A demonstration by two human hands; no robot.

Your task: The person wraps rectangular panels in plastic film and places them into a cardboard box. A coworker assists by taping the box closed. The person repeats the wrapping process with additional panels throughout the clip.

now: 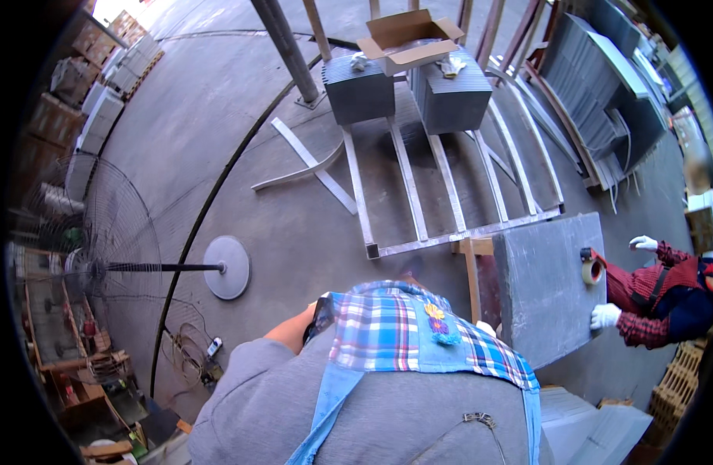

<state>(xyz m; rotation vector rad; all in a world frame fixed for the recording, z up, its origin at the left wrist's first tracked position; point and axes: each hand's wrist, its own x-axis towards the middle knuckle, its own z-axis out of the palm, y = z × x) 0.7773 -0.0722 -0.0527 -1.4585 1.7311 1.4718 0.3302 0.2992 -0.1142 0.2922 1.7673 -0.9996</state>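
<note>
My bent left arm [292, 328] shows at the side of my plaid apron [379, 329], but its hand is hidden behind my body. A small white patch [486, 328], possibly my gloved right hand, peeks out between the apron and a grey slab-like board or package [546, 283]; no fingers can be made out. Near the far right edge of that grey slab lies a tape dispenser [592, 267] with a red part and a roll of tape. Across from me, a co-worker's white-gloved hand [604, 316] touches the slab's edge, while their other gloved hand [643, 243] is held off it.
Ahead lies a metal rack frame [418, 246] bearing two grey stacks [360, 97] and an open cardboard box [410, 46]. Loose metal strips [314, 167] are on the floor. A large stand fan [100, 267] with a round base [227, 267] stands left. Stacked panels [604, 85] lean at the right.
</note>
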